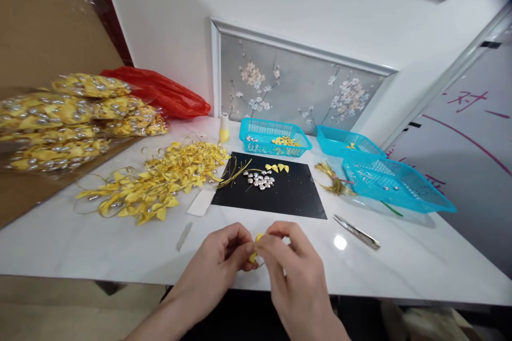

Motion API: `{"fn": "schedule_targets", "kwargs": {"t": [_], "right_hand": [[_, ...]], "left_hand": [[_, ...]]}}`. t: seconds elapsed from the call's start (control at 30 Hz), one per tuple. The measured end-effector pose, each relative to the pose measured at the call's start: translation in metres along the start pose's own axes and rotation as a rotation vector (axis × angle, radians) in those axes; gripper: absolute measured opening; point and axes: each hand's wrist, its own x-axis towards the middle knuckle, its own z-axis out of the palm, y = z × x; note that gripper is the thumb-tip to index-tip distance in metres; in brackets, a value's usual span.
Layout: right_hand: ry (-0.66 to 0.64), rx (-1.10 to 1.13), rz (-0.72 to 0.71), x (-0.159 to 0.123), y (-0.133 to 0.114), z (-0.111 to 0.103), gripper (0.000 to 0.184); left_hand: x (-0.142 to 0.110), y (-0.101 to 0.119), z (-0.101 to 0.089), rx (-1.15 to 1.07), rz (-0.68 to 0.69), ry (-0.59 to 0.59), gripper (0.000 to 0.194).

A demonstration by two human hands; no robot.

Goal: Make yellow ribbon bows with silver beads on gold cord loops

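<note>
Close to the table's front edge, my left hand [224, 256] pinches a small yellow petal-like piece [253, 257] between thumb and forefinger. My right hand [294, 266] closes on the same piece from the other side, its fingertips covering most of it. Just beyond lies a black mat [280, 203] bearing a cluster of silver heart-shaped beads [262, 181], some yellow petal pieces [277, 168] and thin gold wires [236, 171]. A heap of finished-looking yellow sprigs with silver beads [156, 186] spreads to the left of the mat.
Blue baskets [276, 123] [404, 186] [352, 141] stand at the back and right. Scissors-like snips [357, 232] lie right of my hands, below a bundle of gold wires [334, 181]. Bagged yellow sprigs [60, 122], a red bag [160, 93] and a tape-like spool [224, 129] are left.
</note>
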Motion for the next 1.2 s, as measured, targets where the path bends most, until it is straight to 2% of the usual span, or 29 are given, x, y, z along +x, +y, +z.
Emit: {"fn": "schedule_targets", "kwargs": {"t": [0.13, 0.17, 0.23, 0.43, 0.6, 0.83, 0.93, 1.03, 1.2], "right_hand": [[0.023, 0.701, 0.410, 0.014, 0.005, -0.007, 0.016], [0.023, 0.815, 0.484, 0.016, 0.008, -0.007, 0.018], [0.047, 0.905, 0.548, 0.020, 0.017, -0.004, 0.022], [0.148, 0.833, 0.569, 0.023, 0.046, 0.002, 0.026], [0.141, 0.829, 0.609, 0.027, 0.058, -0.002, 0.028], [0.102, 0.790, 0.590, 0.021, 0.053, -0.005, 0.028], [0.060, 0.766, 0.567, 0.016, 0.048, -0.008, 0.028], [0.037, 0.750, 0.549, 0.015, 0.045, -0.014, 0.029], [0.039, 0.724, 0.527, 0.024, 0.047, -0.024, 0.030]], "left_hand": [[0.001, 0.000, -0.003, 0.007, -0.016, 0.005, 0.027], [0.001, 0.000, -0.003, 0.007, -0.020, 0.005, 0.028], [0.000, 0.002, -0.004, -0.004, -0.033, -0.007, 0.029], [-0.004, 0.010, -0.010, -0.071, -0.076, -0.126, 0.036], [-0.005, 0.008, -0.015, -0.122, -0.120, -0.222, 0.035], [0.003, 0.004, -0.005, -0.038, -0.049, -0.009, 0.042], [0.008, 0.003, -0.004, 0.000, -0.010, 0.044, 0.044], [0.009, 0.003, -0.004, 0.019, 0.012, 0.027, 0.040], [0.007, 0.006, 0.000, 0.079, 0.013, -0.112, 0.025]]}}
